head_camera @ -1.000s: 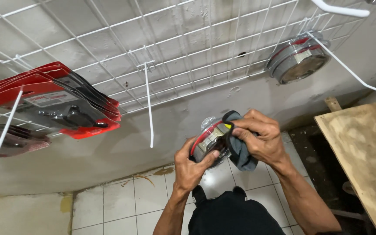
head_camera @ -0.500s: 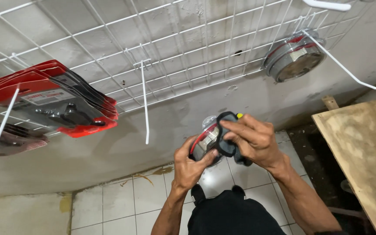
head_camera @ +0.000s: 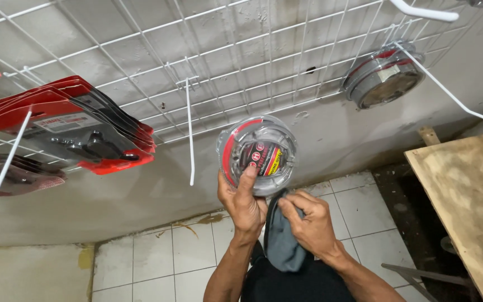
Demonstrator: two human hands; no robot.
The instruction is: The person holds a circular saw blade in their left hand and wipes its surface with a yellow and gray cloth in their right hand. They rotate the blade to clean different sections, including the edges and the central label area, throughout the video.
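We see the left hand [head_camera: 244, 204] closed around the lower edge of a round clear case [head_camera: 257, 154], the thumb pressed flat on its front and the fingers behind it. The case is held up before the wire grid [head_camera: 141, 72] on the wall, just right of a bare white hook [head_camera: 189, 131] and not touching it. Through its clear lid we make out a red band curving along the left side and a dark round label in the middle; what lies under the label we cannot tell. The right hand [head_camera: 308, 223] sits just below the case, apart from it, its fingers curled shut on a grey cloth [head_camera: 280, 240] that hangs down between the two wrists. Up to the right another round case [head_camera: 384, 75] hangs on a long white hook [head_camera: 443, 84], its clear shell showing a red rim and grey, stacked layers inside. At the left a bunch of flat red packs [head_camera: 74, 123] hangs on the grid, each with a dark part showing behind clear plastic, and a further white hook [head_camera: 4, 162] juts out before them. Under the grid lies bare grey wall, then pale floor tiles [head_camera: 157, 268], and a wooden board [head_camera: 465, 207] stands at the right edge.
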